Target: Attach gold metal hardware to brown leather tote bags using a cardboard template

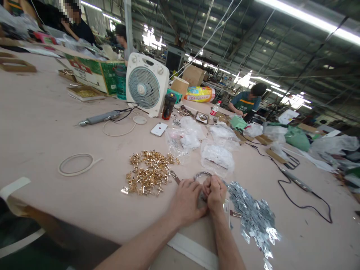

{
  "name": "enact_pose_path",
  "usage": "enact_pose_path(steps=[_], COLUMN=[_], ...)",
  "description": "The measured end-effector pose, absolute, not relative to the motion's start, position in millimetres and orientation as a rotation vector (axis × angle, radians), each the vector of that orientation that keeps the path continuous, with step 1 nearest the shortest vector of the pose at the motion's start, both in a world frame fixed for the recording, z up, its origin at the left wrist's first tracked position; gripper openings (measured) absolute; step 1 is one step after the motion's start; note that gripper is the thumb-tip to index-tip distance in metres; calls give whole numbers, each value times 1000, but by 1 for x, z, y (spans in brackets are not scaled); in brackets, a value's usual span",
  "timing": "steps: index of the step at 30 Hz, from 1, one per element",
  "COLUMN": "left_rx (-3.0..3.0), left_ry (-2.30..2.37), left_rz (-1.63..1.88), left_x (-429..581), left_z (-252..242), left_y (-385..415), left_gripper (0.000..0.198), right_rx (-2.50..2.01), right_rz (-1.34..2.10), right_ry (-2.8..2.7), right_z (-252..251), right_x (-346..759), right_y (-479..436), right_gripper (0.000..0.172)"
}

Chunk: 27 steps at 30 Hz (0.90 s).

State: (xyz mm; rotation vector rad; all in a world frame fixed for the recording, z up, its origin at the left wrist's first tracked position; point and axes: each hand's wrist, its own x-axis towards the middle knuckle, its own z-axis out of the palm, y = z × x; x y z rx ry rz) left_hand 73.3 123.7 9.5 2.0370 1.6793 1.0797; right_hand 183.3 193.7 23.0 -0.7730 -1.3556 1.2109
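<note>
At the table's near edge my left hand (188,200) is bent over a small piece I cannot make out, its fingers curled. Right beside it, my right hand (215,193) is closed, with what it grips hidden. A brown strip (174,176) with metal on it pokes out past my left fingers, and another brown strip end (235,213) shows right of my right wrist. Behind the hands curves a dark ring-like item (203,174). Gold metal fittings (149,172) are heaped to the left; flat silver plates (253,213) are piled to the right.
On the pink table (92,198) lie a tape roll (75,165), a grey electric screwdriver (99,118), a phone (159,129) and plastic bags (218,155). A white box fan (146,84) and dark bottle (168,107) stand behind. Another tool (295,179) with a cord lies right. People work farther back.
</note>
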Motion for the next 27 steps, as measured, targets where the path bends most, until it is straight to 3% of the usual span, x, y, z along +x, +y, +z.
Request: enact_pose_path(steps=[7,13,20,27], left_rx=[1824,1074,884,1010], left_ry=[1623,1474,1167,1199], left_rz=[1335,1669,1628,1528], left_x=[70,49,39,29], left_z=[-11,-23,-48,-60], left_y=[130,140,144,152], left_gripper=[79,43,64,64], right_rx=[-546,-489,-468,-480], right_rz=[1432,1562,1586,1568], right_ry=[-820,-614,-586,-588], right_z=[14,7,7,7], right_x=[210,221,220,219], right_y=[215,223,222,223], right_gripper=[37,34,32,31])
